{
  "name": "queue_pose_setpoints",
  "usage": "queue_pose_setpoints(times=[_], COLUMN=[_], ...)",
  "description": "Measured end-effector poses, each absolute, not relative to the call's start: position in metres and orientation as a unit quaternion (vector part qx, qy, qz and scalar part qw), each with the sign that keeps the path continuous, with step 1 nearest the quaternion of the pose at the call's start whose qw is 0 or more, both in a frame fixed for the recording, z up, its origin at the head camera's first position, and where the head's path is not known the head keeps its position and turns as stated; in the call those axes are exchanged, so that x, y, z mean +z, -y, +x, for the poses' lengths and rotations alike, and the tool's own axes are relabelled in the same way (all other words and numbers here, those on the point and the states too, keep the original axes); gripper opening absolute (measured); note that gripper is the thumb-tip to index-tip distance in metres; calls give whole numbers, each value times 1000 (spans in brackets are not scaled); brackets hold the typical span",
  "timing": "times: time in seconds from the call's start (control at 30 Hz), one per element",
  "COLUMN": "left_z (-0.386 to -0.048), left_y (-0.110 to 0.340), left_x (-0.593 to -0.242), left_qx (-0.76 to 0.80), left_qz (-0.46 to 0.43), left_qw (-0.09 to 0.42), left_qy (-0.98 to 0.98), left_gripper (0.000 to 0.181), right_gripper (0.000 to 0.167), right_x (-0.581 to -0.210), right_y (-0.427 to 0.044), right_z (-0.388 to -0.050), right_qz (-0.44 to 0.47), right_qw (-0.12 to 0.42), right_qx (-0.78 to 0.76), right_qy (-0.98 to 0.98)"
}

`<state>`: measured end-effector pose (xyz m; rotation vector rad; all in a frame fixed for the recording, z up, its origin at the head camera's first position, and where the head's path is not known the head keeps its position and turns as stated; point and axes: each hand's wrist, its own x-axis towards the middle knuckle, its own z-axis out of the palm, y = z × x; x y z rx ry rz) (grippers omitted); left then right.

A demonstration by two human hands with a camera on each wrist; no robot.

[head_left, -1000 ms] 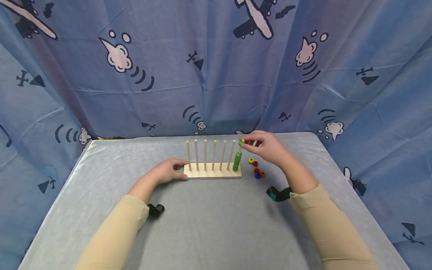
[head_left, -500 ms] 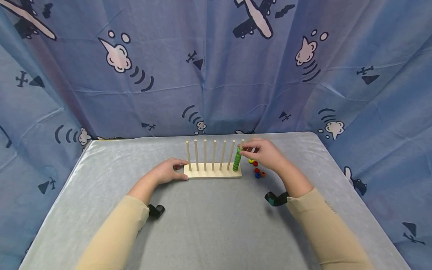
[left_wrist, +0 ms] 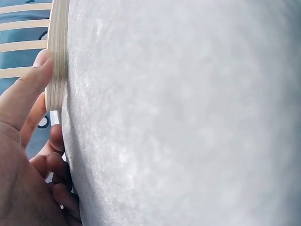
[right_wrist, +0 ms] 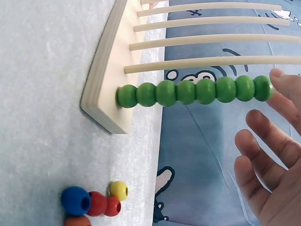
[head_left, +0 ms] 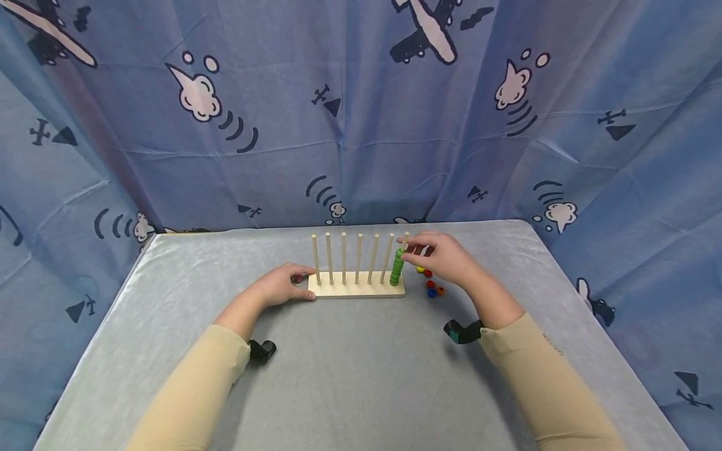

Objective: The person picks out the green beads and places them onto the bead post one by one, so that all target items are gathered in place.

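Note:
A pale wooden bead rack (head_left: 355, 291) with a row of upright pegs stands on the table. My left hand (head_left: 276, 285) grips the left end of its base, the thumb (left_wrist: 40, 70) on the front edge and the other fingers behind. Green beads (right_wrist: 186, 92) are stacked on the rightmost peg; the other pegs carry none. At the top of that stack, my right hand (head_left: 445, 255) pinches the uppermost green bead (right_wrist: 262, 88) between thumb and index finger. Its remaining fingers (right_wrist: 254, 146) are loosely bent and hold nothing. The tip of this peg is hidden in the right wrist view.
Loose beads lie on the table right of the rack: a blue bead (right_wrist: 75, 201), an orange bead (right_wrist: 77, 221), a yellow bead (right_wrist: 119, 190) and two red ones. A patterned blue curtain (head_left: 361, 125) hangs behind the grey-covered table (head_left: 350, 376).
My right hand has come down the rightmost peg, bringing a green bead from its tip onto the stack. Over the last half second it has hardly moved. My left hand stays on the base.

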<state>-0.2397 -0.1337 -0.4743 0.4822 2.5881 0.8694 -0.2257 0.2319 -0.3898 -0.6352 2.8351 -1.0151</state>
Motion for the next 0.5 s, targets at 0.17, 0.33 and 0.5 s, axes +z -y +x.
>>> queue_pose_setpoints(times=[0.17,0.33,0.5], left_z=[-240,-239,-218], left_y=[135,138,144], left_x=[-473,-476,-474], left_qx=[309,312,293], left_qz=[174,185,191], left_qw=[184,182,152], left_qy=[-917,-914,-924], left_gripper=[65,71,83], right_gripper=[32,37,45], right_x=[-386,-385,-391], right_y=[-233,-234,-239], right_z=[-228,-224,-213], right_qz=[-199,-196,-193], right_qw=[38,39,33], right_qx=[-336,-331,-324], right_qy=[-920,-922,-926])
